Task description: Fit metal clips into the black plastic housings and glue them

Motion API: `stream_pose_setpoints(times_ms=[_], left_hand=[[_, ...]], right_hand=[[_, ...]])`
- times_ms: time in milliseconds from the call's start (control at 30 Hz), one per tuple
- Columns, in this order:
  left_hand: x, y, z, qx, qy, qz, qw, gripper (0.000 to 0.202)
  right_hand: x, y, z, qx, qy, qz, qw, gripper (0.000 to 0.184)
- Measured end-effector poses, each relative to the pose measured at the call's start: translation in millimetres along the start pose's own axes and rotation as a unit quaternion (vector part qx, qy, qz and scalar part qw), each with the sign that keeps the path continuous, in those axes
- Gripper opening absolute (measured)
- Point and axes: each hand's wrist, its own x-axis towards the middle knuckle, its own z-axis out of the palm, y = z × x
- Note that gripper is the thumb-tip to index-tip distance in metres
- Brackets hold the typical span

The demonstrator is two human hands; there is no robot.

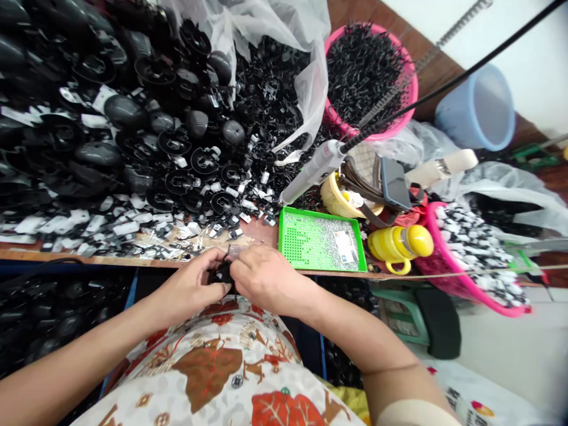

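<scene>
My left hand (195, 283) is closed around a small black plastic part (220, 273) at the table's front edge, just above my lap. Right against it, my right hand (261, 278) has its fingers curled in and pressed to the same part. Whether those right fingers pinch something of their own is hidden. Beyond my hands lie small black-and-white plastic pieces (217, 229) and thin pale sticks (177, 244). Round black housings (206, 160) are heaped behind them. A green tray (361, 248) of small metal pieces sits to the right of my right hand.
A grey electric screwdriver (310, 171) hangs on a cord over the table. Pink baskets (415, 89) of parts, a yellow bottle (394, 242), a phone (394, 184) and a blue bucket (452, 115) stand at the right. Clear plastic sheeting (310, 89) lies over the black parts.
</scene>
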Motion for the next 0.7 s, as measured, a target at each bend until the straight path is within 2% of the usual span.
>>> stream_pose_setpoints(times_ms=[33,67,100,167,200,233,267,300,333,367,400,433,467,500,633,700], left_hand=[[0.5,-3.2,2.0,0.077,0.067,0.083,0.991,0.037],[1.7,-6.6,3.2,0.152,0.135,0.165,0.965,0.041],[3.8,-9.9,3.5,0.219,0.192,0.245,0.925,0.045],[9.6,-15.0,1.8,0.297,0.25,0.373,0.843,0.05],[12.9,-16.2,0.4,0.303,0.251,0.41,0.823,0.051],[16.2,-16.4,-1.0,0.29,0.241,0.416,0.827,0.05],[19.1,-15.6,-1.9,0.258,0.231,0.394,0.852,0.048],[21.6,-14.1,-2.0,0.208,0.222,0.347,0.887,0.044],[23.7,-12.0,-1.2,0.146,0.215,0.285,0.923,0.041],[25.4,-9.6,0.7,0.081,0.206,0.223,0.949,0.039],[26.6,-7.2,3.5,0.023,0.195,0.168,0.966,0.04],[27.6,-4.9,7.1,-0.023,0.181,0.127,0.975,0.042],[28.4,-2.8,11.4,-0.054,0.164,0.099,0.98,0.044],[29.1,-1.0,16.0,-0.072,0.146,0.08,0.983,0.046],[31.3,3.6,30.7,-0.098,0.091,0.046,0.99,0.047],[32.1,5.8,32.8,-0.114,0.077,0.022,0.99,0.049]], right_hand=[[3.9,-3.1,8.1,0.075,0.03,0.062,0.995,0.011],[8.3,-6.6,16.3,0.179,0.059,0.131,0.973,0.012],[12.7,-10.0,23.6,0.302,0.083,0.195,0.929,0.014],[18.1,-14.7,31.6,0.54,0.098,0.268,0.792,0.021],[17.7,-14.3,30.8,0.622,0.081,0.275,0.729,0.026],[14.5,-11.4,26.8,0.672,0.058,0.27,0.687,0.031],[8.7,-5.4,20.0,0.69,0.041,0.263,0.673,0.036],[0.5,3.5,11.4,0.683,0.03,0.258,0.682,0.039],[-9.3,14.7,2.4,0.657,0.055,0.26,0.705,0.04],[-19.8,27.3,-5.8,0.61,0.125,0.282,0.73,0.04],[-30.1,40.1,-12.0,0.555,0.201,0.309,0.746,0.038],[-39.5,52.1,-15.7,0.507,0.248,0.333,0.755,0.038],[-47.6,62.3,-16.9,0.476,0.247,0.355,0.766,0.038],[-54.1,70.3,-16.2,0.454,0.219,0.368,0.781,0.037],[-73.1,83.9,-14.4,0.344,0.047,0.346,0.872,0.028],[-83.1,87.6,-24.3,0.22,0.033,0.365,0.904,0.023]])
